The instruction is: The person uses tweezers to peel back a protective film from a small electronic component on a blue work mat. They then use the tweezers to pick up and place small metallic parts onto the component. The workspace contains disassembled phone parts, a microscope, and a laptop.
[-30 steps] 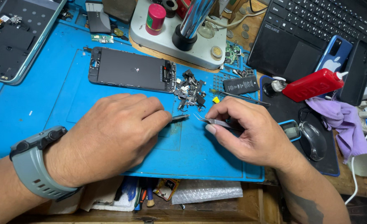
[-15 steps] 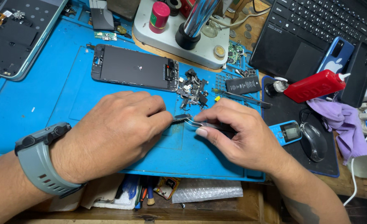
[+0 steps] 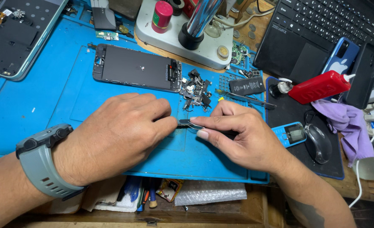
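Over the blue mat (image 3: 68, 105), the left hand (image 3: 119, 135) and the right hand (image 3: 242, 137) meet fingertip to fingertip, both pinched narrow on a small dark metal part (image 3: 190, 123). Just beyond lie a heap of tiny parts (image 3: 195, 93) and a dismantled phone (image 3: 136, 67).

Dark phone screen (image 3: 137, 67) flat on the blue mat (image 3: 47, 105), just above the left hand (image 3: 115, 135). Small blue keypad phone (image 3: 292, 134) with a pale grey screen beside the right hand (image 3: 242, 137), next to the mouse (image 3: 318, 143). Black battery (image 3: 247, 86) with a white label near the mat's right edge. Bubble-wrap pouch (image 3: 210, 193) below the mat.
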